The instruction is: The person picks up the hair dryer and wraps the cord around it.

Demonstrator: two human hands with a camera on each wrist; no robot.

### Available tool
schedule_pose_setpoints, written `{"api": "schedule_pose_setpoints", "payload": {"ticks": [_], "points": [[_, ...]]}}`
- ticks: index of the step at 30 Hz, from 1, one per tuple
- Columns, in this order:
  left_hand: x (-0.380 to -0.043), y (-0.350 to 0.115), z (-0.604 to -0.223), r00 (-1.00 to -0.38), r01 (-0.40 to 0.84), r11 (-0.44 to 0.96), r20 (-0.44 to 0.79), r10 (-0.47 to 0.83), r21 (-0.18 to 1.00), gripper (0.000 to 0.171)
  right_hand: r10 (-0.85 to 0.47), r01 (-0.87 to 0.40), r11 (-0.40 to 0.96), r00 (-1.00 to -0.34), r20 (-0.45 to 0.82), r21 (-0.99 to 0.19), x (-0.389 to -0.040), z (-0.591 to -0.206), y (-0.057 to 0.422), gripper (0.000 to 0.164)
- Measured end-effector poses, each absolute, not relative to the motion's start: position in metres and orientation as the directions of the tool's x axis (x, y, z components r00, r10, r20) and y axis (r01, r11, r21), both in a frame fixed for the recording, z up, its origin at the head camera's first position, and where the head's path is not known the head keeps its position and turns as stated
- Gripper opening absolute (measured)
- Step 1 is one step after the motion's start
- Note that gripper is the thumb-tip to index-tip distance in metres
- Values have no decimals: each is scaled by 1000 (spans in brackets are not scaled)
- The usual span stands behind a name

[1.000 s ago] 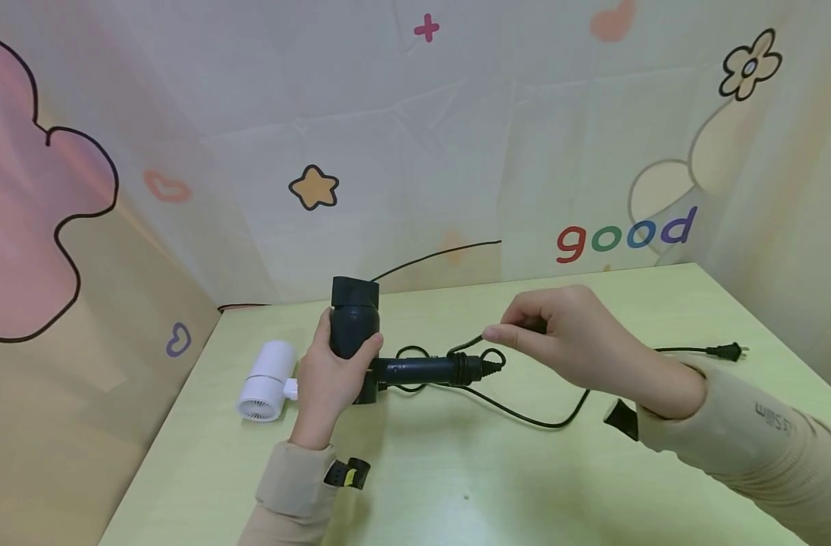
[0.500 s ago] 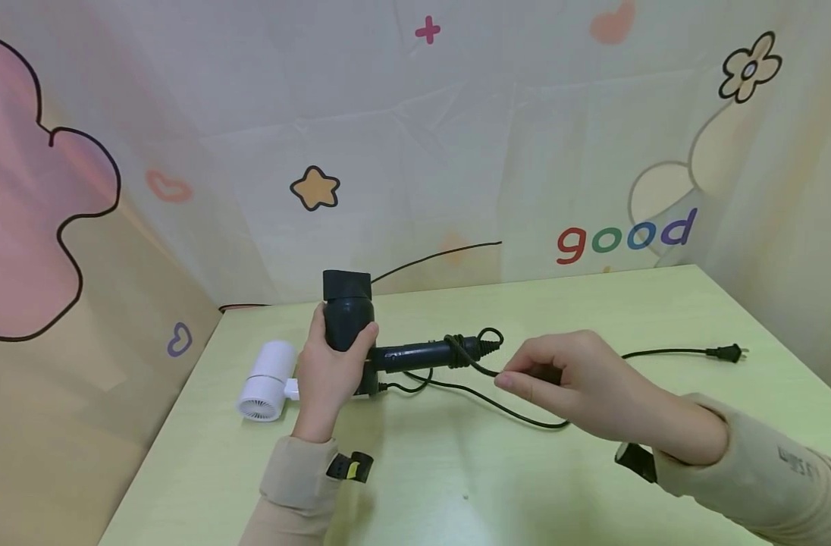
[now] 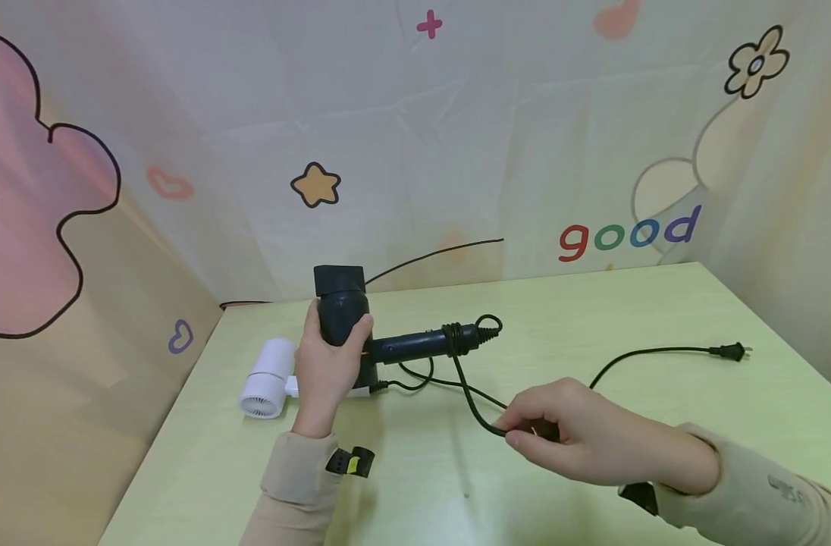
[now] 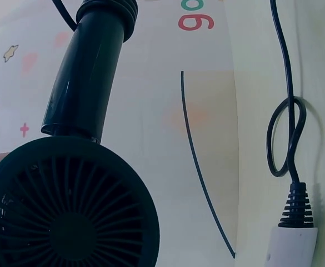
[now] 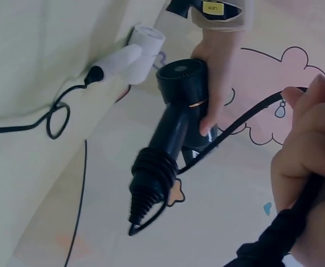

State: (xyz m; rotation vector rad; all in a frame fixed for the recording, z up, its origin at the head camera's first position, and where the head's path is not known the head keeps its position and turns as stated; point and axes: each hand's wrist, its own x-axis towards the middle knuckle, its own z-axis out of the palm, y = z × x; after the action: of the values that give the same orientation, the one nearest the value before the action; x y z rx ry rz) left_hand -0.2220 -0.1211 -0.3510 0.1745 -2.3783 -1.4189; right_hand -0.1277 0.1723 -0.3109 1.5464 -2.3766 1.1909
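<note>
My left hand (image 3: 328, 377) grips the barrel of a black hair dryer (image 3: 343, 317), held up over the table with its handle pointing right. Several turns of black cord (image 3: 454, 338) lie around the handle's end. From there the cord runs down to my right hand (image 3: 567, 434), which pinches it between thumb and forefinger. The right wrist view shows a thick ribbed black piece (image 5: 279, 236) under the curled fingers of that hand. In the left wrist view the dryer's round rear grille (image 4: 73, 233) faces the camera. My left hand is mostly hidden there.
A white hair dryer (image 3: 268, 371) lies on the table (image 3: 415, 485) at left, its handle partly behind my left hand. Its looped black cord (image 3: 456, 384) passes behind my right hand. A two-pin plug (image 3: 732, 351) lies at right. A printed curtain (image 3: 402, 167) hangs behind the table.
My right hand has swung from beyond the handle toward me and down, bringing the cord across the handle's front. The black hair dryer has shifted slightly up and left, its handle end tilting upward.
</note>
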Motion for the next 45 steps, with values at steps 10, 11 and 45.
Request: {"api": "schedule_pose_setpoints", "payload": {"ticks": [10, 11, 45], "points": [[-221, -122, -349, -921, 82, 435, 235, -310, 896, 82, -727, -660, 221, -602, 330, -718, -123, -326, 174, 17], [-221, -122, -348, -921, 78, 430, 230, -315, 900, 83, -727, -653, 219, -605, 325, -725, -123, -328, 174, 17], [-219, -123, -340, -950, 71, 205, 129, -285, 976, 61, -634, -391, 431, -772, 35, -813, -156, -385, 180, 28]]}}
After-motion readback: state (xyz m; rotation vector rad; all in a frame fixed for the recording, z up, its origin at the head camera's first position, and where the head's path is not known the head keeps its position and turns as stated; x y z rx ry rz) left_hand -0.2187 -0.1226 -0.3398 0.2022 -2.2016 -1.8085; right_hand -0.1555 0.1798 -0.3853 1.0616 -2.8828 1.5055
